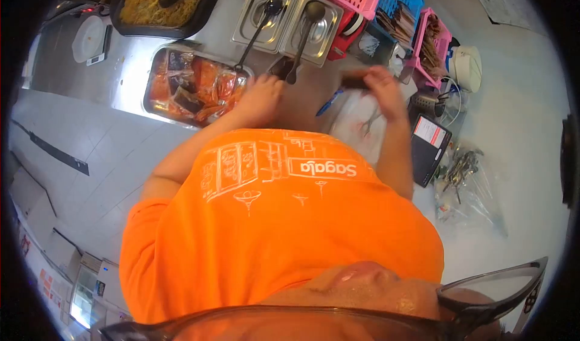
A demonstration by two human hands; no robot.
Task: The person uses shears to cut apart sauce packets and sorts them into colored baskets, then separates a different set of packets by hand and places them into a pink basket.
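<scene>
My left hand is at the right end of a steel tray of plastic-wrapped packets, red-orange with some dark ones. Its fingers are curled beside a small dark packet; whether they grip anything is hidden. My right hand is raised over a white sheet or bag, blurred by motion. Between its thumb and fingers is a dark brown flat object, too smeared to name. A blue pen lies on the counter between the hands.
Two steel pans with black ladles stand ahead. A black tray of yellow food and a white scale are at left. Pink and blue baskets, a tablet and bagged cutlery lie right.
</scene>
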